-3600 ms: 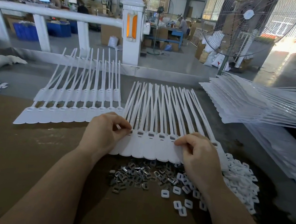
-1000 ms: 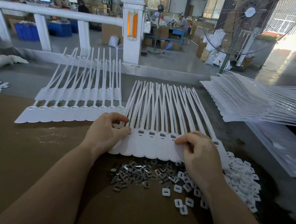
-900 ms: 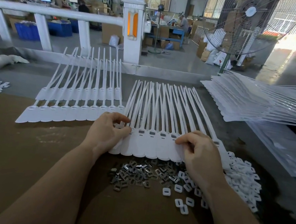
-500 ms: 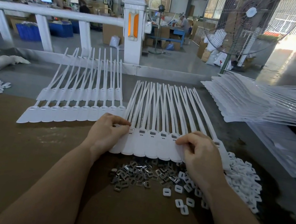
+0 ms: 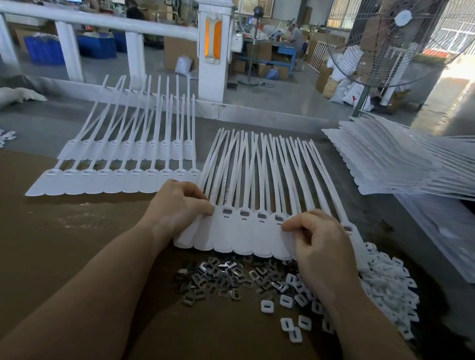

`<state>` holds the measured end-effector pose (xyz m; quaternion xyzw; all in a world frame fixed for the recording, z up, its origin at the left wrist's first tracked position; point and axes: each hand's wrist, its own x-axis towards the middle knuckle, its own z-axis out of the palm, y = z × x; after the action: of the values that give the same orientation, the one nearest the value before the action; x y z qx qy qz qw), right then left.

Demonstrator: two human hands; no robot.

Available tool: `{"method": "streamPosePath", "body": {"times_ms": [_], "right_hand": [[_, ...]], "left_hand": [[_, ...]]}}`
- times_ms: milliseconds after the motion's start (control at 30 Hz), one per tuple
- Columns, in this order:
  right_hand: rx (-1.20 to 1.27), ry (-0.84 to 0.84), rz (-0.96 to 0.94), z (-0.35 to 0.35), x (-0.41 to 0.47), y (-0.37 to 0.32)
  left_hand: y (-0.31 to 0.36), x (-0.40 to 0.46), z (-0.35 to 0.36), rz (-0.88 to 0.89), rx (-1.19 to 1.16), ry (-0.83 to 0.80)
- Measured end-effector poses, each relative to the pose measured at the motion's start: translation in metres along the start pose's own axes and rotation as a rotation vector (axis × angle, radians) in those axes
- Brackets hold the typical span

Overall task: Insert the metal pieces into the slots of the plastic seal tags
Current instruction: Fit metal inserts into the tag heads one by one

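**Both hands at the slot row of a seal-tag strip: little change between views**

Across the earlier views and the present one, almost nothing moves. The left hand (image 5: 178, 206) stays at the left end of the strip of seal tags (image 5: 240, 237) and the right hand (image 5: 317, 244) at its right end; only small finger adjustments appear. This suggests a slow, fine step is under way, probably seating pieces at the two ends, rather than a fresh pick-up.

The left hand's fingers are curled, their tips pressed against the head of the leftmost tags, at 3 o'clock from the knuckles. The right hand's fingers are likewise curled, the forefinger tip pointing toward 9 o'clock onto a tag head. Whether either hand pinches a metal piece cannot be told; the fingertips hide it.

Between the hands, four slots (image 5: 253, 214) lie exposed and appear to hold dark inserts already. The loose metal pieces (image 5: 217, 277) lie in a heap at 6 o'clock from the strip, touching its lower edge, near both wrists. White plastic caps (image 5: 385, 287) are heaped at 4 o'clock from the right hand. A second tag strip (image 5: 103, 183) lies at 9 o'clock from the left hand, and a stack of strips (image 5: 398, 167) at 1 o'clock.
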<state>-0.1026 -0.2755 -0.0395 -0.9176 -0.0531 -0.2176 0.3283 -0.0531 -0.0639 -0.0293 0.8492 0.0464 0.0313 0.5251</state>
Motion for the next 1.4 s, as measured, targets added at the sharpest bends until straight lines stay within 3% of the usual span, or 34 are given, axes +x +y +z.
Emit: {"method": "streamPosePath", "body": {"times_ms": [233,367,433,567,733,867,1100,1233,1300,1400], "right_hand": [[0.004,0.023,-0.019,0.0,0.0,0.0],[0.023,0.018,-0.014,0.0,0.001,-0.001],[0.018,0.019,-0.018,0.0,0.001,-0.001],[0.006,0.014,-0.016,0.0,0.001,-0.001],[-0.002,0.015,-0.022,-0.001,0.001,-0.001],[0.0,0.02,-0.021,0.0,0.002,0.0],[-0.005,0.019,-0.021,0.0,0.002,-0.001],[-0.009,0.015,-0.027,-0.001,0.002,-0.001],[-0.016,0.002,-0.022,-0.001,0.002,-0.001],[-0.025,0.001,-0.021,-0.001,0.002,-0.002]], "left_hand": [[-0.008,-0.004,0.0,0.083,0.065,0.029],[0.001,-0.018,0.004,0.362,0.174,0.124],[0.01,-0.027,0.007,0.516,0.221,0.009],[0.021,-0.041,0.017,0.676,0.35,-0.371],[0.025,-0.045,0.02,0.774,0.413,-0.619],[0.025,-0.048,0.025,0.793,0.524,-0.703],[0.023,-0.047,0.027,0.788,0.516,-0.719],[0.025,-0.048,0.025,0.703,0.32,-0.68],[0.025,-0.046,0.023,0.632,0.178,-0.58],[0.021,-0.038,0.019,0.525,0.102,-0.276]]}}
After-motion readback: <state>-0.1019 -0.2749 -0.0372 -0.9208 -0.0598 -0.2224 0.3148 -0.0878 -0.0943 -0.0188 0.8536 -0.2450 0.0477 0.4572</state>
